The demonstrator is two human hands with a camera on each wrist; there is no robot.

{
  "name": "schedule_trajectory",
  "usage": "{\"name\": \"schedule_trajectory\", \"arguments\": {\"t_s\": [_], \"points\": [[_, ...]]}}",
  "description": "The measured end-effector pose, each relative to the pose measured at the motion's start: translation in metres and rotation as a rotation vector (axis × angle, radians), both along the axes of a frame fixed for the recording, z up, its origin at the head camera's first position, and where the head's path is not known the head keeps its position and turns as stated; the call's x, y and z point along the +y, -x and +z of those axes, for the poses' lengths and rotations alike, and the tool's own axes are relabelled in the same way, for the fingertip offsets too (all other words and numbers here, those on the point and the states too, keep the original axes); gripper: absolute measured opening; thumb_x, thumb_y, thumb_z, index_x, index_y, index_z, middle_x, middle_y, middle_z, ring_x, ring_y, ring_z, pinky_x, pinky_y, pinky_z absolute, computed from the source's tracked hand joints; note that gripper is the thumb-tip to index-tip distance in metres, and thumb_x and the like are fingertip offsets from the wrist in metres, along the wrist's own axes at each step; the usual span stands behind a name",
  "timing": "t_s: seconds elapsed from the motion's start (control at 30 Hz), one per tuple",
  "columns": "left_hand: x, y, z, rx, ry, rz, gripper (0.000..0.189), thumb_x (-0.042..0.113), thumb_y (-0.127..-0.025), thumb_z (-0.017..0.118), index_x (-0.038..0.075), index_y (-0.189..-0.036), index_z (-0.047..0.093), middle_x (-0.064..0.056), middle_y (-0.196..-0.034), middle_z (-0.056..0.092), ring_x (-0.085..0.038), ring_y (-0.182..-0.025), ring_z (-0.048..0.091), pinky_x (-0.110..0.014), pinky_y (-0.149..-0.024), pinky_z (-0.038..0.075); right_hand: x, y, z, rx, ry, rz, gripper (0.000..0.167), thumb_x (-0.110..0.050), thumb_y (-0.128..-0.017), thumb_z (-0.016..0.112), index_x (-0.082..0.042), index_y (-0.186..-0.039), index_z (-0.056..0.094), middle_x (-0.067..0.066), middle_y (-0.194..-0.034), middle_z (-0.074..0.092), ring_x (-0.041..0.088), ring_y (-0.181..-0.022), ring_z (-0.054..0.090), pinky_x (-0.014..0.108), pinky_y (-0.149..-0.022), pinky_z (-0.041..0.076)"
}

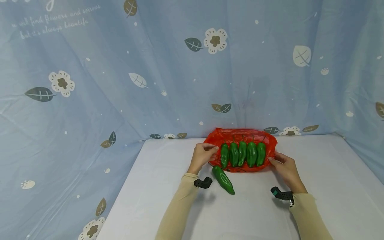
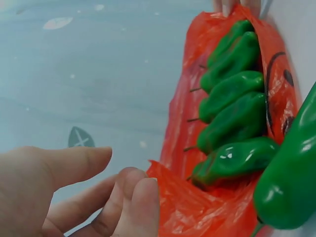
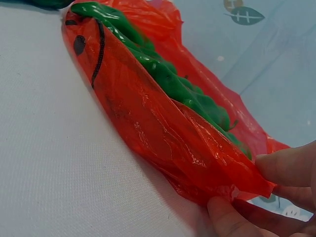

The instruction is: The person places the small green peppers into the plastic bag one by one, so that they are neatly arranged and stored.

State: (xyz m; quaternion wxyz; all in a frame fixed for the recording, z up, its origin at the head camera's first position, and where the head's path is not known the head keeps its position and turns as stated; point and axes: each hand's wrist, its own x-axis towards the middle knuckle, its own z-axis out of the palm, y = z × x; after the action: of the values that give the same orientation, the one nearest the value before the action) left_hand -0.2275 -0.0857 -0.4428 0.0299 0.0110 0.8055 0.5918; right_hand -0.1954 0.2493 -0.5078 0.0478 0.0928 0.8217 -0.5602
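Observation:
A red plastic bag [image 1: 223, 134] lies spread open near the back of the table, with several green peppers [image 1: 242, 154] side by side in it. At its left end is my left hand [image 1: 201, 156], its thumb apart from the fingers and fingertips right beside the plastic in the left wrist view. My right hand [image 1: 286, 170] pinches the bag's right edge between thumb and fingers. One more green pepper [image 1: 223, 180] lies outside, slanting in front of the bag's left part. Black line markings [image 3: 98, 54] show on the bag's front side.
The white table [image 1: 246, 213] meets a blue patterned curtain [image 1: 180, 83] just behind the bag. More of this cloth runs along the left and right sides. Both wrists carry small black cameras [image 1: 203, 183].

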Motion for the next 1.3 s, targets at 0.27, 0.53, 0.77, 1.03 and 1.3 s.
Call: {"name": "schedule_trajectory", "arguments": {"t_s": [0.27,0.53,0.77,1.03,1.3], "points": [[-0.012,-0.010,0.005,0.019,-0.013,-0.001,0.027,0.025,-0.096,0.075,0.003,-0.112,0.079,-0.013,-0.096,0.076,-0.016,-0.076,0.074,-0.043,-0.077,0.066,-0.001,-0.001,0.001,-0.012,-0.005,-0.005,0.060,-0.024,-0.109,0.051,0.006,-0.157,0.033,0.033,-0.160,0.036,0.048,-0.148,0.036,0.008,-0.080,0.055],[-0.021,-0.019,0.008,-0.001,-0.057,0.008,0.030,0.025,-0.095,0.076,0.002,-0.114,0.077,-0.015,-0.097,0.076,-0.044,-0.091,0.073,-0.037,-0.072,0.066,-0.001,-0.002,0.001,-0.013,-0.013,0.001,0.060,-0.025,-0.109,0.050,0.006,-0.158,0.033,0.033,-0.160,0.036,0.048,-0.148,0.037,0.010,-0.084,0.056],[-0.027,-0.029,0.008,-0.003,-0.066,0.022,0.031,0.024,-0.095,0.076,0.000,-0.114,0.077,-0.015,-0.095,0.076,-0.034,-0.082,0.075,-0.030,-0.066,0.065,-0.002,-0.002,0.002,-0.017,0.001,-0.002,0.061,-0.026,-0.109,0.050,0.005,-0.158,0.032,0.034,-0.160,0.036,0.048,-0.147,0.039,0.009,-0.081,0.056],[-0.034,-0.038,0.000,-0.020,-0.059,0.031,0.031,0.024,-0.096,0.075,-0.002,-0.113,0.076,-0.019,-0.097,0.077,-0.012,-0.071,0.070,-0.030,-0.067,0.065,-0.002,-0.002,0.003,-0.017,0.008,-0.001,0.060,-0.025,-0.109,0.049,0.005,-0.158,0.033,0.033,-0.160,0.036,0.048,-0.148,0.038,0.003,-0.074,0.052],[-0.038,-0.042,-0.013,-0.046,-0.058,0.033,0.033,0.024,-0.096,0.075,-0.004,-0.114,0.076,-0.020,-0.096,0.078,-0.011,-0.071,0.071,-0.032,-0.068,0.065,-0.002,-0.002,0.003,-0.012,0.014,-0.001,0.061,-0.026,-0.109,0.049,0.006,-0.158,0.033,0.034,-0.160,0.036,0.048,-0.147,0.038,0.003,-0.074,0.052]]}}
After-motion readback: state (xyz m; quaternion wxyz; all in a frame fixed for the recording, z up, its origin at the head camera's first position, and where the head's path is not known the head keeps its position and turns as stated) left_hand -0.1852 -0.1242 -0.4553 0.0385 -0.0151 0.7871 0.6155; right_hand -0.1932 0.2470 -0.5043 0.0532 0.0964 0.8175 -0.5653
